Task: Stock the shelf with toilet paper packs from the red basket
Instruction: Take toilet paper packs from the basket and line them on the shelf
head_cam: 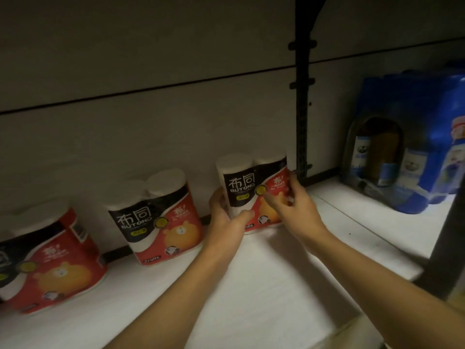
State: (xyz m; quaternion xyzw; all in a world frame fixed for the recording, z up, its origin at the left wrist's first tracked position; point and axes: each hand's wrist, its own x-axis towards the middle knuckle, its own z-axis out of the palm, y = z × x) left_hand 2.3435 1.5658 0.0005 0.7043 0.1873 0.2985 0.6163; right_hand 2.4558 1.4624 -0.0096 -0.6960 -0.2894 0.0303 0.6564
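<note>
Three toilet paper packs in red, black and white wrap stand in a row on the white shelf (276,285) against its back wall. The rightmost pack (245,182) stands upright by the dark upright post. My left hand (224,220) grips its lower left side, thumb across the front. My right hand (294,207) holds its right front, fingers spread over the orange bear print. The middle pack (156,217) and the left pack (50,260) stand free. The red basket is out of view.
A dark slotted post (303,109) rises just right of the held pack. Beyond it stands a large blue multi-pack (415,147) on the neighbouring shelf section. A dark vertical frame (450,235) crosses the right edge. Bare shelf surface lies in front of the packs.
</note>
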